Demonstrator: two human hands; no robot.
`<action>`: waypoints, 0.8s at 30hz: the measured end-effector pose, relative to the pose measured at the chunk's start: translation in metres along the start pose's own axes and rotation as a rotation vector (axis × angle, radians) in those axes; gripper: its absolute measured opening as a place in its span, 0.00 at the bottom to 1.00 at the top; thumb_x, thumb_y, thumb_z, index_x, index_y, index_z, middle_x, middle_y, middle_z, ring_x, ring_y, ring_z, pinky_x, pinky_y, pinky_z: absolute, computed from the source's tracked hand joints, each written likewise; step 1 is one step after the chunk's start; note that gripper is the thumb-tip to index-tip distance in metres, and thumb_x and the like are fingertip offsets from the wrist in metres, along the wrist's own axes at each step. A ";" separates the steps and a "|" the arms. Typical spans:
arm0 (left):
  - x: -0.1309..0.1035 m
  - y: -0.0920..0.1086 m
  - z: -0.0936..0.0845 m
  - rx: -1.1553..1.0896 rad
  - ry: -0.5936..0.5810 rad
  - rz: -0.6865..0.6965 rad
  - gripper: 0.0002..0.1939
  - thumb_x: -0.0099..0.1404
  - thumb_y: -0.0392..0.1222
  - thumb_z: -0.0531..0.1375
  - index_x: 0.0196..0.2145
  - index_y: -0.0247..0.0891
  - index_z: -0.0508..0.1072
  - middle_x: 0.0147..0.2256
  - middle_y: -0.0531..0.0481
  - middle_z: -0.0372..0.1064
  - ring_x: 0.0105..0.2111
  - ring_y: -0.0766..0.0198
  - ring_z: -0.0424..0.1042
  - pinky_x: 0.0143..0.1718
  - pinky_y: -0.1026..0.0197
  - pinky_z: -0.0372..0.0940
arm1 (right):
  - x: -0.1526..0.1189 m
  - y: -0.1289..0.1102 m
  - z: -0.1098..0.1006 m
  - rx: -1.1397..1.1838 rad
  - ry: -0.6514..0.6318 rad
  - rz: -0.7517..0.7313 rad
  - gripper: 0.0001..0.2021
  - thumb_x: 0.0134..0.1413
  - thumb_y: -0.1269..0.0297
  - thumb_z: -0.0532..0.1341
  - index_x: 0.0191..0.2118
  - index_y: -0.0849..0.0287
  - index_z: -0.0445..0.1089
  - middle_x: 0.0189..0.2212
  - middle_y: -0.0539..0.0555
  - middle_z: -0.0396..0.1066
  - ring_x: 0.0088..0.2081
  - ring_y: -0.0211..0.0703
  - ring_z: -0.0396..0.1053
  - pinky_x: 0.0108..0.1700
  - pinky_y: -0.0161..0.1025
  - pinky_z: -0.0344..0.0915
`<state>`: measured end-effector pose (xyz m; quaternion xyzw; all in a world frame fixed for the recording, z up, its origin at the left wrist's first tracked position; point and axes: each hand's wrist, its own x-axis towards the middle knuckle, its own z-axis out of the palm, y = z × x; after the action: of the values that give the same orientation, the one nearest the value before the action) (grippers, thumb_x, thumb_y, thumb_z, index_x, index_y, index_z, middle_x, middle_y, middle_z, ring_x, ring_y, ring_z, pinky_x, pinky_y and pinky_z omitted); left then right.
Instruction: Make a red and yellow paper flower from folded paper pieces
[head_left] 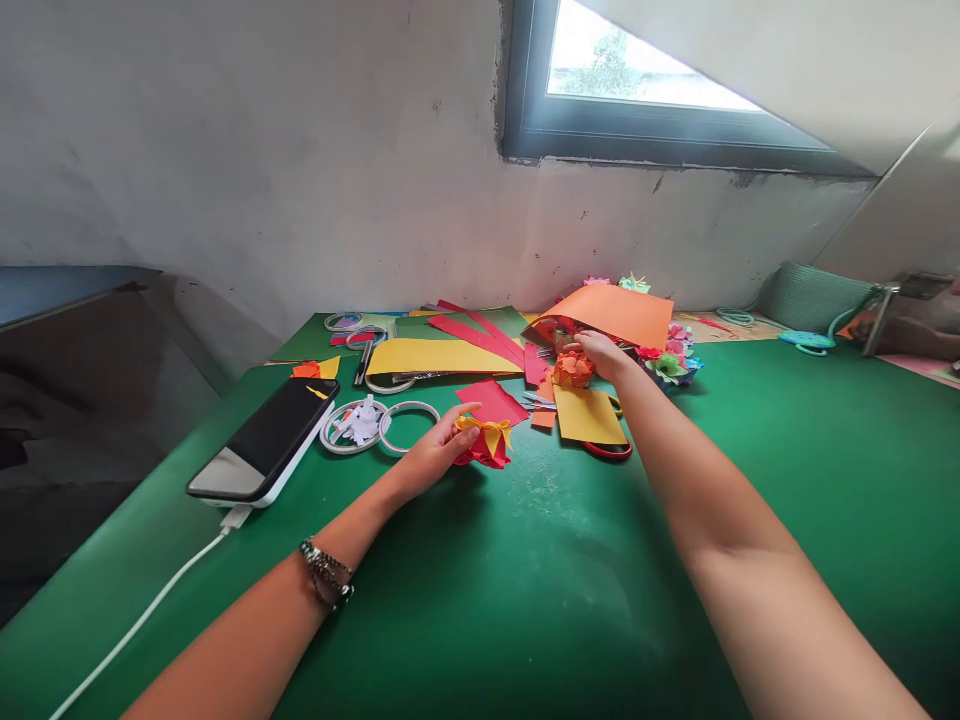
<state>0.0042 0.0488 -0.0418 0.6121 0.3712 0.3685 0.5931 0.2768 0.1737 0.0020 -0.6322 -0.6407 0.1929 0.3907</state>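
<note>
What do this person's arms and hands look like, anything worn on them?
The left hand and right hand are gloveless, and no sleeves show. Dark bracelets, several strands with silvery bits, circle the left arm near the wrist; the right arm shows none.

Left hand (433,452): fingers grip red paper flower with yellow trim (484,455) over green surface (480,620). Right hand (604,355) at orange paper flower (573,372), beside orange sheet (626,315); cannot tell whether fingers touch either. Yellow paper piece (591,417) partly covers red handle (609,453). Near left hand: red paper (495,402), white ring (381,430), second ring (325,432) around white scraps (363,421). Farther left: phone (274,435) on white block (303,452), white cable (146,611) plugged in. Behind: wall (300,150), window (615,70).
</note>
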 end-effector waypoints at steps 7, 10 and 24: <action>0.002 -0.003 0.001 -0.049 -0.028 0.003 0.37 0.52 0.61 0.57 0.54 0.37 0.57 0.37 0.45 0.69 0.36 0.57 0.70 0.39 0.56 0.61 | -0.031 -0.001 -0.019 0.005 -0.143 -0.020 0.16 0.37 0.63 0.66 0.36 0.58 0.70 0.37 0.56 0.71 0.39 0.47 0.68 0.43 0.44 0.65; 0.002 -0.002 0.001 -0.070 0.002 -0.008 0.40 0.49 0.63 0.58 0.53 0.36 0.57 0.38 0.45 0.69 0.36 0.57 0.70 0.39 0.57 0.61 | -0.037 0.000 -0.014 0.008 -0.092 -0.076 0.17 0.26 0.71 0.68 0.31 0.58 0.70 0.35 0.54 0.70 0.43 0.51 0.66 0.49 0.49 0.61; 0.001 0.003 0.000 -0.223 0.018 -0.010 0.39 0.50 0.61 0.59 0.53 0.35 0.57 0.39 0.41 0.70 0.35 0.54 0.73 0.43 0.51 0.62 | -0.110 -0.053 -0.020 0.633 -0.240 -0.271 0.23 0.42 0.49 0.60 0.44 0.53 0.61 0.41 0.54 0.68 0.42 0.45 0.69 0.40 0.41 0.69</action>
<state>0.0052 0.0496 -0.0389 0.5369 0.3364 0.4100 0.6561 0.2453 0.0561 0.0255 -0.3620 -0.6686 0.4010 0.5110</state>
